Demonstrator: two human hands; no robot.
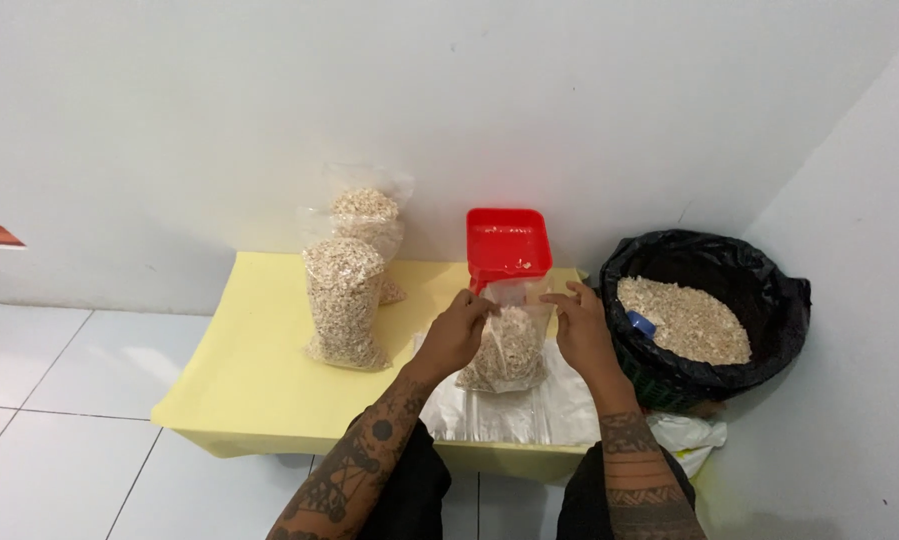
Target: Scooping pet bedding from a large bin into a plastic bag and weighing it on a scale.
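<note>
The small clear plastic bag (507, 350) of pale chips is being filled: both hands' fingers (476, 303) pinch its mouth apart under the red square plastic scoop (509, 243). Next, I judge, the left hand (456, 335) and right hand (581, 335) must steady it upright on the yellow counter (259, 370).

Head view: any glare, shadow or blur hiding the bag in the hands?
Head view: soft, even light, only a faint shadow beside the black-lined basket; slight sheen on the clear bag between left hand and right hand; the whole picture is a little soft, grains don't resolve.
</note>
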